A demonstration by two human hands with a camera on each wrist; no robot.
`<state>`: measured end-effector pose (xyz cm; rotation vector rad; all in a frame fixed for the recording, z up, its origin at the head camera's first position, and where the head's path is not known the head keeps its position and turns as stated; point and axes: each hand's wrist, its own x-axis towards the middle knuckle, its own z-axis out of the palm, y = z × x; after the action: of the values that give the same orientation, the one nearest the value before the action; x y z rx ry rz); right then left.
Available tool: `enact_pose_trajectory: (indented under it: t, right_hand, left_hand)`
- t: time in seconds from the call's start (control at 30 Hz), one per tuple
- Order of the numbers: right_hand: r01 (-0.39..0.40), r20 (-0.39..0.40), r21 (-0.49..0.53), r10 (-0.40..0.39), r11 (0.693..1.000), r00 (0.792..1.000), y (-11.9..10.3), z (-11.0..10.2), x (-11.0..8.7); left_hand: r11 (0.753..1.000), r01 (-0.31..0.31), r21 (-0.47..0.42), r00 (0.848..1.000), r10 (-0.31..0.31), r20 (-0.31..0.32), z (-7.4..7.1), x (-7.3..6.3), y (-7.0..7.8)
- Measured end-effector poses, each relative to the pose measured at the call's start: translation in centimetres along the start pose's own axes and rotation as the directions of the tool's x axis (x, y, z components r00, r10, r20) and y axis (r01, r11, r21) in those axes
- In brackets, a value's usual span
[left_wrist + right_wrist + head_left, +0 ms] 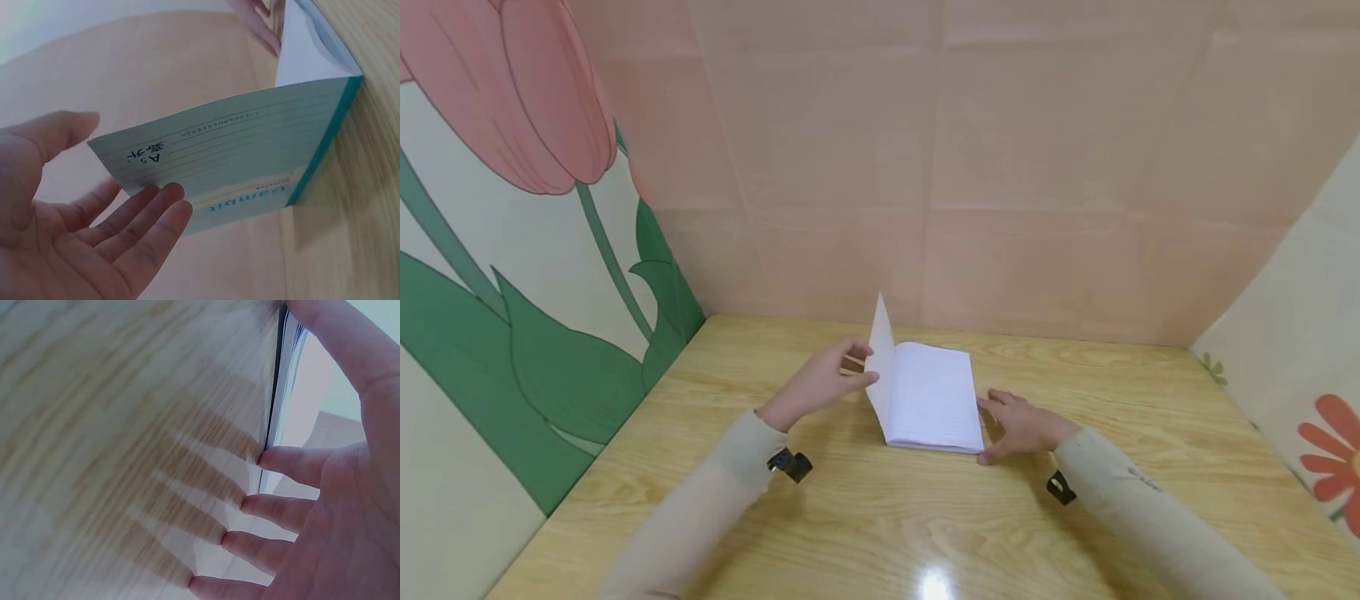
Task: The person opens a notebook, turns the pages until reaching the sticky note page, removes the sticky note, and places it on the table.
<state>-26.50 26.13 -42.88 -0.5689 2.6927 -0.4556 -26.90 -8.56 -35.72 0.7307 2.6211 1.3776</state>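
A notebook [934, 396] lies on the wooden table with its front cover [882, 367] lifted nearly upright, showing a white lined page. From outside, the cover [231, 150] is pale green with a teal spine strip and printed "Gambit" and "A5". My left hand [826, 379] is at the cover's outer side, its relaxed fingers touching it and the thumb by the free edge. On the other side, my right hand [1021, 425] rests beside the notebook's right edge. Its fingertips touch the table, and the thumb is at the near corner of the pages [287, 375].
The table [865, 525] has a wood-grain top and meets a pinkish-beige backdrop [940, 167] behind. A wall with a painted tulip [542, 92] stands at the left, and one with a red flower [1333, 450] at the right.
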Motion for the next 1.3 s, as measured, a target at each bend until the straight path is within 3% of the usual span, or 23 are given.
enact_pose_trajectory:
  t: [0.17, 0.37, 0.97, 1.17, 1.3]
  right_hand:
    - [0.003, -0.002, -0.004, -0.003, 1.0, 1.0, 0.0, 0.1, 0.0]
    - [0.012, -0.009, -0.01, -0.012, 1.0, 1.0, 0.3, 0.1, 0.0]
    - [-0.001, -0.001, 0.006, 0.001, 1.0, 1.0, 0.8, 0.3, 0.4]
    - [-0.001, 0.002, -0.005, 0.001, 1.0, 1.0, 0.8, 0.4, 0.4]
    - [-0.001, 0.0, -0.012, 0.001, 1.0, 1.0, 0.6, 0.3, 0.4]
  left_hand:
    - [0.997, 0.073, -0.009, 0.994, -0.073, -0.079, -0.9, -0.5, -1.5]
    - [0.992, 0.119, 0.047, 0.988, -0.114, -0.105, -1.9, -1.3, -3.2]
    - [0.974, 0.224, 0.032, 0.973, -0.223, -0.054, -2.5, -2.3, -7.8]
    - [0.953, 0.298, 0.054, 0.955, -0.297, -0.025, -2.3, -2.3, -9.3]
    - [0.946, 0.315, 0.081, 0.949, -0.316, -0.004, -2.2, -2.5, -9.6]
